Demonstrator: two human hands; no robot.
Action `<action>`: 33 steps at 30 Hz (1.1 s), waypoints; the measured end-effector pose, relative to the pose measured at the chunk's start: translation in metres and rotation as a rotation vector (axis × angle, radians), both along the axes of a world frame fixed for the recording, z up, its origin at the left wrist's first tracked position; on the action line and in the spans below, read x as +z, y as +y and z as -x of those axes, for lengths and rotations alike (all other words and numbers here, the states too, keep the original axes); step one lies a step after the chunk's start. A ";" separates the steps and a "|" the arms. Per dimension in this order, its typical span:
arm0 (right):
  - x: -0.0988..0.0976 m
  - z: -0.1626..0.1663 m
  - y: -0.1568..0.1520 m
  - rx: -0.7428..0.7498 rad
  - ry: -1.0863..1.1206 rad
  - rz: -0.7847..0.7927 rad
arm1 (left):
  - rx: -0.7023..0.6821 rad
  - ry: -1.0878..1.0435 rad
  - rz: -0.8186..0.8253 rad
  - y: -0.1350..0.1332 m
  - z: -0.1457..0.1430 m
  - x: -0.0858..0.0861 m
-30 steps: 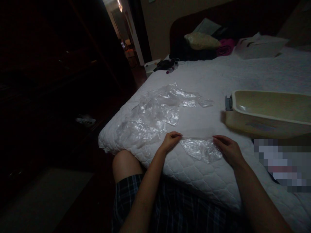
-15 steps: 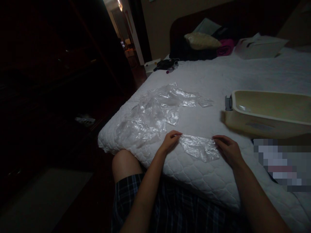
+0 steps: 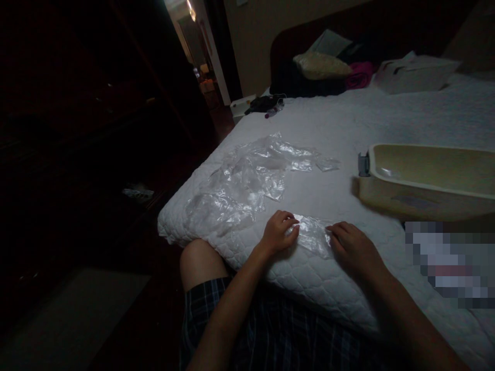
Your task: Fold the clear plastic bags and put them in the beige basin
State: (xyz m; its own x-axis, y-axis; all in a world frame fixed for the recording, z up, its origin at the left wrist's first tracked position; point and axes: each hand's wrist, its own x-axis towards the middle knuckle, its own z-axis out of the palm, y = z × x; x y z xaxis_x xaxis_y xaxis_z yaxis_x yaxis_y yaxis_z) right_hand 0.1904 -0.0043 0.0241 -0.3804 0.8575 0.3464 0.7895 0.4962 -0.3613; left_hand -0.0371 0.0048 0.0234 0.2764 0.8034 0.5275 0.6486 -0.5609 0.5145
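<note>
A clear, crinkled plastic bag (image 3: 312, 234) lies on the near edge of the white quilted bed, between my two hands. My left hand (image 3: 280, 232) is curled over its left end, thumb and fingers bent around the plastic. With fingertips pinched together, my right hand (image 3: 350, 245) holds the right edge. Beyond my left hand, a spread of more clear plastic bags (image 3: 247, 175) covers the bed's left side, overlapping and wrinkled.
A cream plastic bin (image 3: 417, 198) with a grey latch stands on the bed at right, beside a blurred-out item (image 3: 448, 263). Farther back are a beige pillow (image 3: 322, 65), a magenta cloth (image 3: 359, 76) and a white box (image 3: 417, 74). The quilted bed (image 3: 309, 118) drops off at left to a dark floor.
My left hand has shifted right and inward over the bag's left end. My right hand has moved slightly left, so the bag now spans a shorter width between them.
</note>
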 end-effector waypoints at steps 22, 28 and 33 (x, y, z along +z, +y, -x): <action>-0.002 -0.037 0.016 -0.350 0.718 0.682 | 0.184 -0.846 1.188 0.009 0.010 0.000; -0.008 -0.025 0.023 -0.354 0.802 0.631 | 0.166 -0.949 1.132 0.015 0.003 0.001; -0.018 -0.024 0.030 -0.285 0.849 0.658 | 0.183 -0.909 1.080 0.016 0.002 -0.001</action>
